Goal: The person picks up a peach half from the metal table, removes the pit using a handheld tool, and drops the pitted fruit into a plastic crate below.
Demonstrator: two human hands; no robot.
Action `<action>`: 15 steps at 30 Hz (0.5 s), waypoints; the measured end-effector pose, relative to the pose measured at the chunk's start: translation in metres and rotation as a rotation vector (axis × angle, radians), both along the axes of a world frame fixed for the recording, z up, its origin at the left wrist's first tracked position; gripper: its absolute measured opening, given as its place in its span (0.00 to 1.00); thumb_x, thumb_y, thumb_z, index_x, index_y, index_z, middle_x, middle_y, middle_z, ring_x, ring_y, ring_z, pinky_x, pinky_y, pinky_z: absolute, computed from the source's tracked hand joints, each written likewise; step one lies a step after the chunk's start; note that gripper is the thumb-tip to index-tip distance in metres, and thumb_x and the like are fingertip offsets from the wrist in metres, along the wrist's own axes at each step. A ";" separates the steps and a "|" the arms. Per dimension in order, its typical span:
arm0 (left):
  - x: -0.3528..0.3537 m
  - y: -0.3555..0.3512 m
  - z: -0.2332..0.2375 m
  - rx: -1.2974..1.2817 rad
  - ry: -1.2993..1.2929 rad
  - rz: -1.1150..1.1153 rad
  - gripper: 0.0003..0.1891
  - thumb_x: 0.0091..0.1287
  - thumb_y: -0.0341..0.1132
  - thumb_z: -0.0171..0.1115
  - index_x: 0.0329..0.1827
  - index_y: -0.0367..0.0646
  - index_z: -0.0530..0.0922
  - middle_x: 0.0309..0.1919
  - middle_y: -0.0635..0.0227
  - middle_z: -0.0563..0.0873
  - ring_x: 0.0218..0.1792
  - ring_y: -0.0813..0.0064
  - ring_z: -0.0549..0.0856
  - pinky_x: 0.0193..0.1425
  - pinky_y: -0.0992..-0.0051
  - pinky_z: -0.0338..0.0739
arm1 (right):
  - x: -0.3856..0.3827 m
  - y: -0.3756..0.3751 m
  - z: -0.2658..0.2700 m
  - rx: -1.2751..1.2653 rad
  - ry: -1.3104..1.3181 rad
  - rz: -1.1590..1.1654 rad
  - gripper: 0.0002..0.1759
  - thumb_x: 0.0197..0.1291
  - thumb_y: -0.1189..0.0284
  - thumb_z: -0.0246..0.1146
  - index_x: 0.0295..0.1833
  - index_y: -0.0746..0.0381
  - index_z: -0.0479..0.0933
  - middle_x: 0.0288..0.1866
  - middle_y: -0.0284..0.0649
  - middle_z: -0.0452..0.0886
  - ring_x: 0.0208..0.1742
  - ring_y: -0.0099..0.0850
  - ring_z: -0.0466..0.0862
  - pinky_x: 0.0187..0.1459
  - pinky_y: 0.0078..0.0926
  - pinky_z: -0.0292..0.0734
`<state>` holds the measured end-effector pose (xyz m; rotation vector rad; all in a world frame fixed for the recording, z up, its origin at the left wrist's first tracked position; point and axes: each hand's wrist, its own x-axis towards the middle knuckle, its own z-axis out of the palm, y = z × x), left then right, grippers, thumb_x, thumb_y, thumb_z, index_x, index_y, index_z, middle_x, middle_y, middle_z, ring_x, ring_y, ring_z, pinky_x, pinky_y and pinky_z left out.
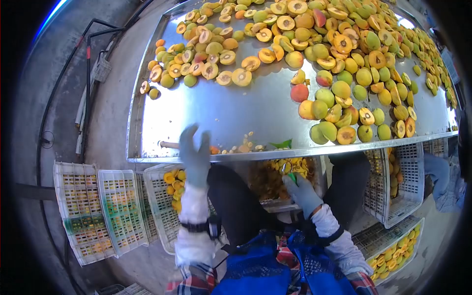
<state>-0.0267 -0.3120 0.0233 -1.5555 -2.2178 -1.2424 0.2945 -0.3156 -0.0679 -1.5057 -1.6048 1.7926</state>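
My left hand (195, 156), in a grey glove, is raised over the near edge of the metal table (196, 110), thumb and fingers apart and nothing held. A brown stick-like handle (169, 145) lies just left of it, partly hidden by the hand. My right hand (301, 194), also gloved, is closed around a green-handled pitting tool (290, 173) with a metal loop at its tip. That tool is above a bin (280, 204) between my knees, which holds yellow fruit scraps. Peach halves (241, 77) and whole-looking peaches (340, 89) are spread across the table.
Pale pits and a green leaf (281, 144) lie near the table edge. White crates (81, 211) stand at left, one holding yellow fruit (174, 189). More crates (405, 191) are at right, one with peach halves (398, 253). Another person's sleeve (437, 174) shows at far right.
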 end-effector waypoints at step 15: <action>0.097 0.136 -0.013 -0.662 -0.285 -0.363 0.21 0.65 0.44 0.67 0.56 0.41 0.76 0.53 0.60 0.84 0.51 0.66 0.85 0.51 0.67 0.81 | -0.001 0.016 0.056 0.083 0.146 -0.137 0.17 0.67 0.65 0.64 0.54 0.63 0.74 0.35 0.50 0.83 0.36 0.49 0.85 0.35 0.43 0.78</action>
